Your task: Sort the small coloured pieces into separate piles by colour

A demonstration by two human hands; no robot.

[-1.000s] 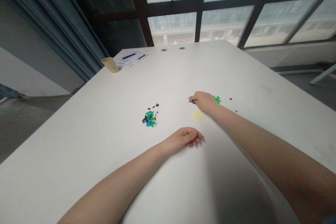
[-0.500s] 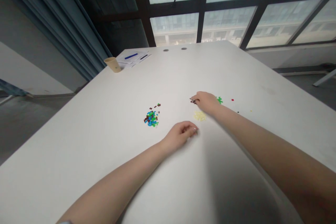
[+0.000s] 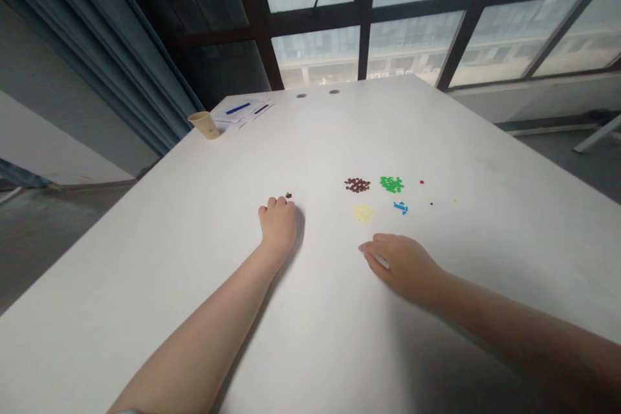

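On the smooth white tabletop (image 3: 320,142), small flat pieces form four groups, a brown heap (image 3: 358,185), a green heap (image 3: 391,184), a pale-yellow heap (image 3: 363,213) and a blue cluster (image 3: 400,207), near one red chip (image 3: 422,182), one black chip (image 3: 431,204) and one yellow chip (image 3: 455,200). The left hand (image 3: 279,223), fingers curled under, is just beside a brown-and-green clump (image 3: 288,195), its grip hidden; the right hand (image 3: 405,265), thumb and fingertips close together, is near the pale-yellow heap, any pinched piece too small to tell. One tapered cup (image 3: 205,125) bears an unreadable mark.

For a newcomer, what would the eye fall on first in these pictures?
Probably the colors on the white table: brown pieces and green pieces farther back, pale yellow pieces and blue pieces nearer. Next might come the left hand near some small bits and the right hand nearer than the pale yellow pieces.
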